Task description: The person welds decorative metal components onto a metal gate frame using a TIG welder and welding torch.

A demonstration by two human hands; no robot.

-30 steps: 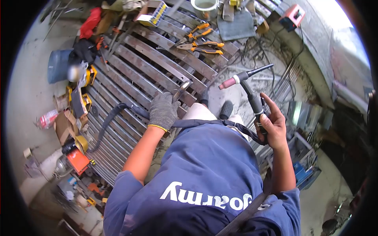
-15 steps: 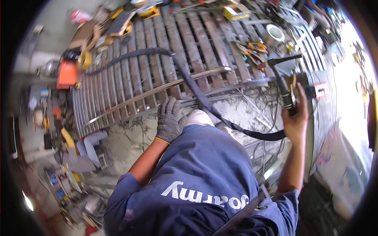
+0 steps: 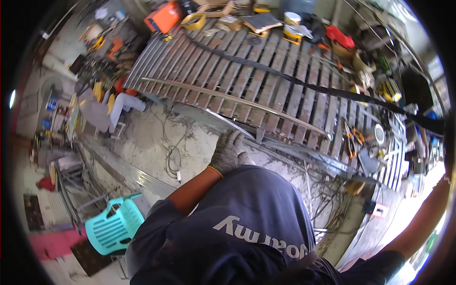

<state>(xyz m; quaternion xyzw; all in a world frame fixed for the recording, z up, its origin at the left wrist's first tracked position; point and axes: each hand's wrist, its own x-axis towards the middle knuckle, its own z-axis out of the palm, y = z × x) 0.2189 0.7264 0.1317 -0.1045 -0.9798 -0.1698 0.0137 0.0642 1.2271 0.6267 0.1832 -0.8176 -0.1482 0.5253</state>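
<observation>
My left hand [image 3: 230, 153], in a grey knit glove with an orange cuff edge, hovers or rests by my knee, fingers together and loosely extended, holding nothing I can see. Just beyond it runs the front edge of a slatted metal table [image 3: 266, 107]. A long metal bar [image 3: 237, 100] lies across the slats near that edge. My right arm [image 3: 422, 218] reaches out to the right, and its hand is past the edge of view. A thick black cable [image 3: 327, 91] stretches over the table toward that side. The torch at its end is out of sight.
Pliers with orange handles [image 3: 354, 137] lie at the table's right end. An orange box [image 3: 164, 18] and yellow tape roll [image 3: 194, 21] sit at the back left. A turquoise plastic chair [image 3: 114, 225] stands lower left. Another person [image 3: 97, 109] is low down at left. Wires [image 3: 173, 156] trail across the floor.
The view has swung right. My right hand, which held a welding torch, has gone out of view to the right, and the cable now stretches across the table. My left hand stays near my knee.
</observation>
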